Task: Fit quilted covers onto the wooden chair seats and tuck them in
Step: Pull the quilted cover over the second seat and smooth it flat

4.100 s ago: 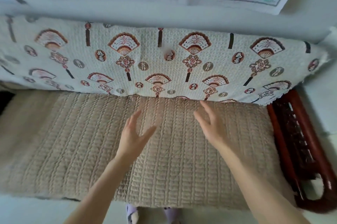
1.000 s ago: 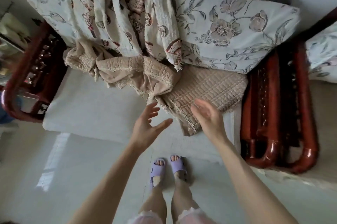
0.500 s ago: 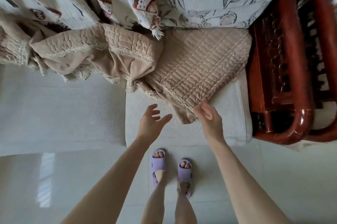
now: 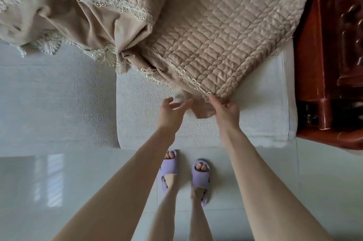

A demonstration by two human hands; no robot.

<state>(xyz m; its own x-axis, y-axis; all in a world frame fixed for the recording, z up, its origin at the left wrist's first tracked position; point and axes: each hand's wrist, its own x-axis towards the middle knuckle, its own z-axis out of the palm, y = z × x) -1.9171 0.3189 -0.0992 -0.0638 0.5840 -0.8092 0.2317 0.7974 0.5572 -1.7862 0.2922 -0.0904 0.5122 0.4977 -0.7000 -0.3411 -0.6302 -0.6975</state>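
Bare limbs and lilac slippers (image 4: 201, 179) are shown.
The left hand (image 4: 170, 113) and right hand (image 4: 226, 111) are left uncovered, as are both forearms (image 4: 121, 191). The slippers are made open-toed, each with one broad, soft-looking band across the instep; the toes (image 4: 200, 167) are exposed and the lower legs (image 4: 165, 213) are bare.

The one camera rides on the person's head and looks steeply down, nearly straight, along both outstretched forearms. The left hand (image 4: 170, 112) and right hand (image 4: 225, 110) sit near mid-frame, close in view. Beyond the hands the quilted cover (image 4: 225, 24) fills the top of the wide-angle view. Nearer than the wrists lie the tiled floor (image 4: 59, 191) and purple slippers (image 4: 170, 165). Right of the right hand the wooden chair frame (image 4: 330, 64) bows at the edge.
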